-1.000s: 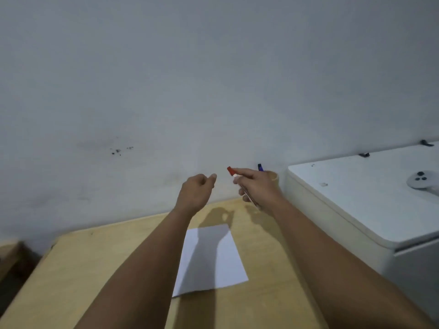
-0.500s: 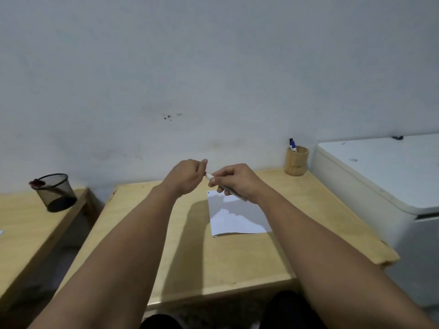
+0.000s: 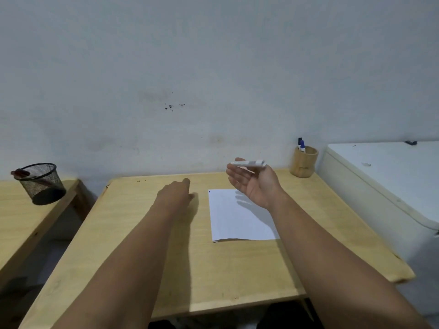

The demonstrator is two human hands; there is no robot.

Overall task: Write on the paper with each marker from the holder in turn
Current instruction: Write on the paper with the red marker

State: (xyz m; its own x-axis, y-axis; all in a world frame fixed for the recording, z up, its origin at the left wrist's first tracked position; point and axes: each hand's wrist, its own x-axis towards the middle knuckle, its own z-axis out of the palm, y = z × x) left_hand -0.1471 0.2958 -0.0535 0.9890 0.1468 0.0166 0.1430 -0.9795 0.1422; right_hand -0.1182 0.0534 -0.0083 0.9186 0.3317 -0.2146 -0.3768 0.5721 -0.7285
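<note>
A white marker [image 3: 249,163] lies across the fingers of my right hand [image 3: 255,184], which is turned palm up above the far edge of the white paper [image 3: 237,219]. No cap shows on the marker. My left hand [image 3: 177,194] hovers low over the wooden table [image 3: 213,269] just left of the paper, its back to the camera and fingers curled. Anything inside it is hidden. The wooden holder [image 3: 304,163] stands at the table's far right corner with a blue marker [image 3: 302,146] and a black one [image 3: 299,140] in it.
A black mesh cup [image 3: 40,184] with something red on its rim stands on a second wooden table [image 3: 14,224] to the left. A white chest-like appliance [image 3: 389,186] sits directly right of the table. A grey wall rises behind.
The hands met at the marker's red-capped end, then parted. My left hand dropped to the table's left side, my right hand turned palm up, and the red cap no longer shows.
</note>
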